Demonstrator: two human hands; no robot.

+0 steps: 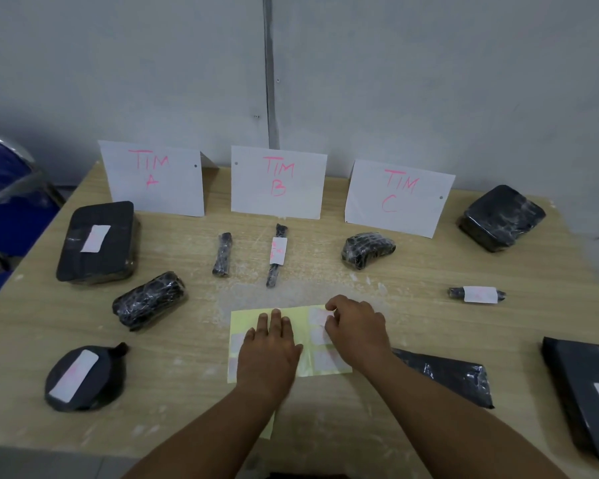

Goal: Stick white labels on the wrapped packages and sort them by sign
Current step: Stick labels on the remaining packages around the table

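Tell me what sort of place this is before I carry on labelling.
Likely a makeshift parcel-sorting desk in a plain room: handwritten paper signs TIM A, TIM B, TIM C stand on a wood-grain table against a grey wall, with black wrapped packages and a yellow label sheet.

It looks like a simple office or packing room: a bare pale grey wall [429,81], a light wood-pattern counter [187,420], a blue chair with shiny metal frame [7,202] and three handwritten white paper signs [279,202].

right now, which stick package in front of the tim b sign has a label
The longer stick package on the right: a white label wraps its middle. The shorter stick package beside it is bare black wrap.
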